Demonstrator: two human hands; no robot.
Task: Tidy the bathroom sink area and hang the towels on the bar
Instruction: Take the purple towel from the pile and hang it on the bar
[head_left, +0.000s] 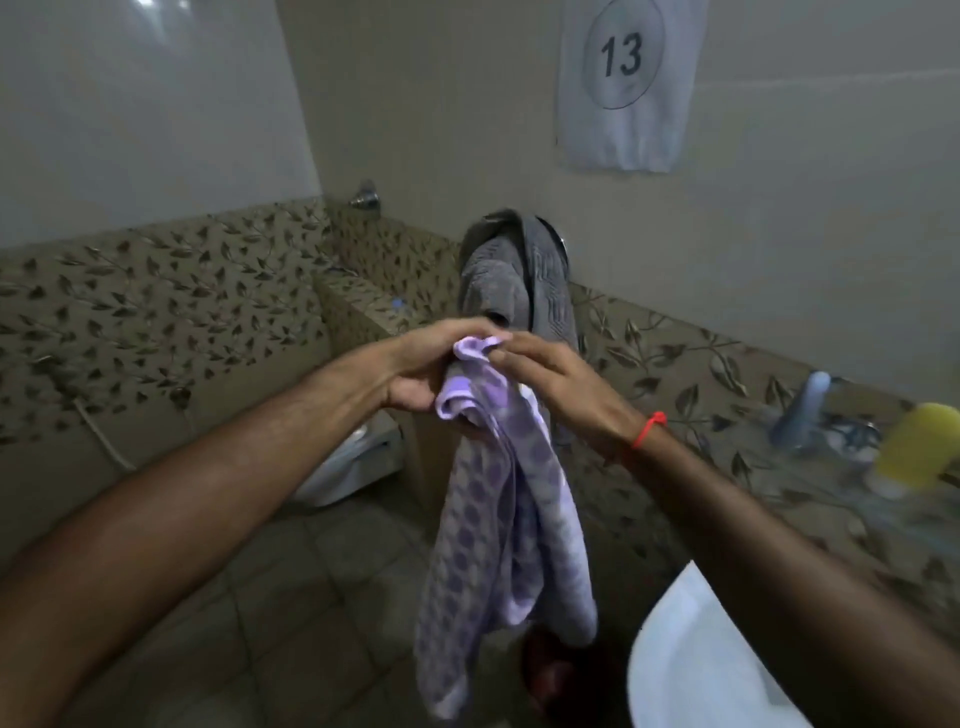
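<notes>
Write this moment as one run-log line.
left hand: grips purple towel top | right hand: pinches same edge | grey towel: already hung behind | purple: not yet hung

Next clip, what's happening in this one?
A person is holding up a purple checked towel with both hands, the left hand and right hand pinching its top edge together so the rest hangs down over the tiled floor. Behind it, a grey towel is already draped on a wall fitting. To the right, a yellow bottle and other blurry items sit on the ledge, and the white sink rim shows at the lower right.
</notes>
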